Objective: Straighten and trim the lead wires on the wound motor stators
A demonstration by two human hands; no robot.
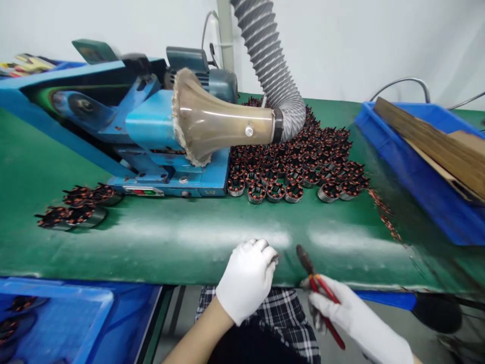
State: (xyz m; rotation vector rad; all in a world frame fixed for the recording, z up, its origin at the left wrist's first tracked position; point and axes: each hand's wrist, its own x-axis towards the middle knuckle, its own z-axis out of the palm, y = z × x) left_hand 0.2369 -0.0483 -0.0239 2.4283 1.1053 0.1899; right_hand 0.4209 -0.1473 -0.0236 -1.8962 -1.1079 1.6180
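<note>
My right hand [341,308], in a white glove, grips pliers [306,260] with red handles and dark jaws that point up and left over the table's front edge. To the left, my left hand [248,278], also gloved in white, is closed at the edge of the green table [182,242]. Its curled fingers hide whatever they may hold. Beyond both hands stand many copper-wound motor stators [275,192], packed together on the tabletop. Several more stators [87,215] sit in a small group at the left.
A blue machine [174,184] with a translucent funnel [227,124] and grey hose [265,45] stands behind. At right, a blue bin [413,172] holds cardboard [435,136]; copper wire scraps [386,217] lie beside it. Lower left, a blue crate [76,298] contains stators.
</note>
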